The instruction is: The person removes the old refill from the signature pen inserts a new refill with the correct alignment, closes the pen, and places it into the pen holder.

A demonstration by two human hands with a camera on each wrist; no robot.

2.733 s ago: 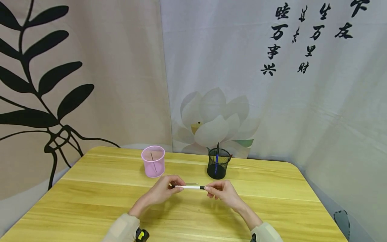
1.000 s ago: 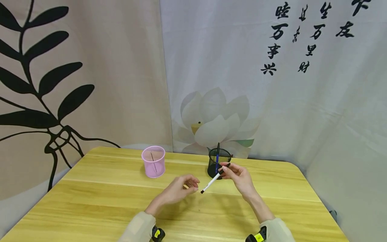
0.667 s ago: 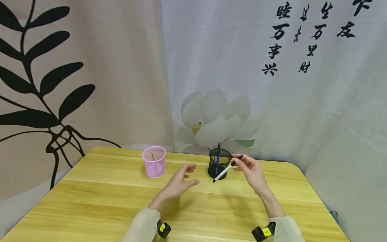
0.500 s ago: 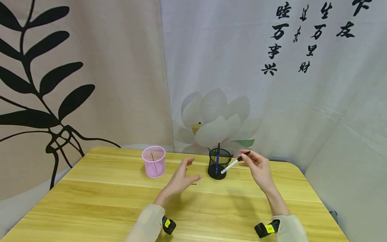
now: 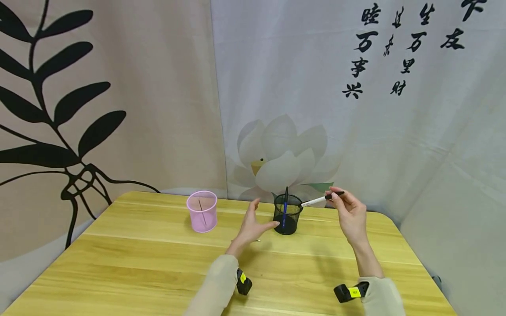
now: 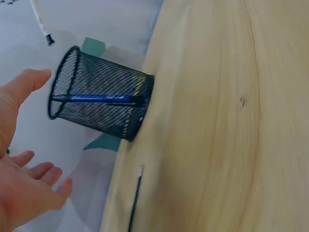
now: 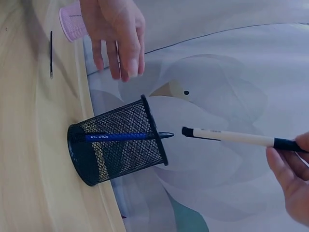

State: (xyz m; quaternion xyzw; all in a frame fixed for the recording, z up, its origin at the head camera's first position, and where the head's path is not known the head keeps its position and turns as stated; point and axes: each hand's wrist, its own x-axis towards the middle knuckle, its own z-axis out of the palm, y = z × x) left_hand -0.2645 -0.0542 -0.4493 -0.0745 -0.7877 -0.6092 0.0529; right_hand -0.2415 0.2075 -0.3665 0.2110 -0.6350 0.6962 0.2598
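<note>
My right hand (image 5: 351, 217) pinches a white pen (image 5: 314, 202) by its black end. The pen's other black tip points left, close above the opening of a black mesh pen holder (image 5: 290, 226); in the right wrist view a gap shows between tip and rim. A blue pen (image 7: 116, 137) with a dark tip stands inside the holder. My left hand (image 5: 253, 226) is spread open at the holder's left side, holding nothing; in the left wrist view its thumb and fingers are apart from the mesh. A thin dark rod, like a pen refill (image 6: 135, 198), lies on the table below it.
A pink mesh cup (image 5: 203, 221) with a thin dark rod in it stands at the back left of the wooden table (image 5: 138, 254). Right behind the table's far edge hangs a printed curtain (image 5: 178, 109).
Both hands held the pen at first; the left let go and moved right, opening beside the holder. My right hand carried the pen rightward and up, its tip now over the holder.
</note>
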